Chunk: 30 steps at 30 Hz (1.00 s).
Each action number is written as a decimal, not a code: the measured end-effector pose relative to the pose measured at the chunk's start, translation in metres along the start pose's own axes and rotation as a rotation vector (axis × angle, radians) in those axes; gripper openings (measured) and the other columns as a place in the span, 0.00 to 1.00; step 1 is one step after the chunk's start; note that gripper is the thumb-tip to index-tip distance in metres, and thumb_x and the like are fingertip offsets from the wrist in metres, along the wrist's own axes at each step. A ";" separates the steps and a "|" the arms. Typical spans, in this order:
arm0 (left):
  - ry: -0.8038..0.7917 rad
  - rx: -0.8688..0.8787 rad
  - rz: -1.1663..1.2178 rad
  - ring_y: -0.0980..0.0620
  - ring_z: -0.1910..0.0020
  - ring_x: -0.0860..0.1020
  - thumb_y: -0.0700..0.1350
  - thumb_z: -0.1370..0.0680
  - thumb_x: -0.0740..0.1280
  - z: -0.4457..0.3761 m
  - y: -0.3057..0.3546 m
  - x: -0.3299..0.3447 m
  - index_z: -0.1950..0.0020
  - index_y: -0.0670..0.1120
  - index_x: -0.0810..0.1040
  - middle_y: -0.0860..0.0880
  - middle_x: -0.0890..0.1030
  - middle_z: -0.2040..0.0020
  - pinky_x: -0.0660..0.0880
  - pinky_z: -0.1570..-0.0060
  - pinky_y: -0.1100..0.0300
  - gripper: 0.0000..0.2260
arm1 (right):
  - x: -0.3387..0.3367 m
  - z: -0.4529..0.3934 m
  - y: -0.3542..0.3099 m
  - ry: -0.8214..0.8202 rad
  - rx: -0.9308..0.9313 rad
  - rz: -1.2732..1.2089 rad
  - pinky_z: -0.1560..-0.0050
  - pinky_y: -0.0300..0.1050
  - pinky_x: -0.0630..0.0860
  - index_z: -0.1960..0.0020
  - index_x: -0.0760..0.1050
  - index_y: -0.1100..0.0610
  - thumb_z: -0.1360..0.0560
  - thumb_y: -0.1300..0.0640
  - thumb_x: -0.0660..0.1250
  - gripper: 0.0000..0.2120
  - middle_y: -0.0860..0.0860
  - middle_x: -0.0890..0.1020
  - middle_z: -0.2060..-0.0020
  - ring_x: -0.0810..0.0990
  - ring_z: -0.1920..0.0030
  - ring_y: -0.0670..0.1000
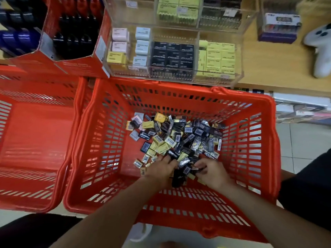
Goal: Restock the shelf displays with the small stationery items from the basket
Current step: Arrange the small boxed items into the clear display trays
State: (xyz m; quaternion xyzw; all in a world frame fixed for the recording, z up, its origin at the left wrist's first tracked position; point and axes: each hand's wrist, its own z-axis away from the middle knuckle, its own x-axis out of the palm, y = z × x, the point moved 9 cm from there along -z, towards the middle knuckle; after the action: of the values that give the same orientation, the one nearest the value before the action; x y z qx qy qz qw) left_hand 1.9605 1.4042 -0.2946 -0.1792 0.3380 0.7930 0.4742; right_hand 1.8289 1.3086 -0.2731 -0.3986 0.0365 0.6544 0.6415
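Observation:
A red plastic basket (259, 158) stands below the shelf, holding a loose pile of small wrapped erasers (172, 138) in black, yellow, pink and grey. Both hands reach into the near end of the pile. My left hand (159, 170) lies palm down on the items, fingers spread. My right hand (212, 171) pinches a small black packet (196, 168) between thumb and fingers. A dark clump of packets (177, 178) sits between the two hands. On the shelf above, a clear acrylic display (238, 68) holds rows of pastel, black and yellow erasers.
A second red basket (35, 140) stands to the left with nothing visible inside. Red cardboard display boxes (71, 65) of dark items sit at the upper left. A white game controller (320, 49) and a boxed item (279, 27) rest on the wooden shelf at right.

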 end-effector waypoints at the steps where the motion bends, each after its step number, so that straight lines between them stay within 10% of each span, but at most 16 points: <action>1: 0.024 -0.026 -0.060 0.45 0.31 0.64 0.45 0.25 0.72 -0.002 -0.001 0.001 0.28 0.50 0.62 0.46 0.67 0.30 0.70 0.33 0.47 0.29 | 0.000 0.002 0.003 0.018 0.007 0.006 0.53 0.39 0.79 0.44 0.80 0.53 0.26 0.63 0.72 0.12 0.47 0.82 0.48 0.81 0.55 0.45; 8: 0.083 -0.106 0.023 0.46 0.32 0.67 0.48 0.21 0.67 -0.003 -0.023 -0.002 0.30 0.47 0.69 0.44 0.68 0.31 0.68 0.33 0.55 0.20 | 0.006 0.010 0.007 0.014 0.018 -0.037 0.51 0.38 0.80 0.45 0.80 0.52 0.26 0.62 0.71 0.11 0.47 0.82 0.50 0.82 0.52 0.45; 13: 0.129 -0.093 0.274 0.55 0.51 0.78 0.47 0.21 0.69 0.001 -0.033 -0.013 0.43 0.49 0.74 0.49 0.81 0.45 0.69 0.59 0.68 0.09 | 0.007 0.008 0.004 0.028 0.013 -0.072 0.49 0.42 0.80 0.43 0.80 0.53 0.25 0.60 0.71 0.11 0.47 0.81 0.48 0.81 0.51 0.47; 25: -0.128 0.104 -0.198 0.43 0.35 0.72 0.34 0.22 0.64 -0.012 0.020 0.018 0.29 0.42 0.68 0.41 0.74 0.35 0.72 0.37 0.52 0.21 | -0.003 0.009 0.027 0.154 0.120 -0.219 0.56 0.30 0.75 0.50 0.83 0.52 0.24 0.63 0.68 0.08 0.47 0.84 0.50 0.81 0.52 0.44; 30: -0.018 -0.094 0.421 0.45 0.41 0.77 0.45 0.20 0.68 -0.011 -0.010 -0.013 0.33 0.42 0.71 0.43 0.77 0.39 0.72 0.46 0.57 0.17 | -0.019 0.001 0.034 0.245 0.197 -0.350 0.57 0.25 0.71 0.51 0.82 0.54 0.23 0.62 0.68 0.05 0.49 0.84 0.49 0.79 0.53 0.43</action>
State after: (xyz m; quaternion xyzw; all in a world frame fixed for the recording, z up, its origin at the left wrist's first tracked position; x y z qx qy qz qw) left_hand 1.9752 1.3917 -0.2983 -0.1193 0.3264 0.8909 0.2925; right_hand 1.7966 1.2877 -0.2777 -0.4109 0.1081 0.4730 0.7719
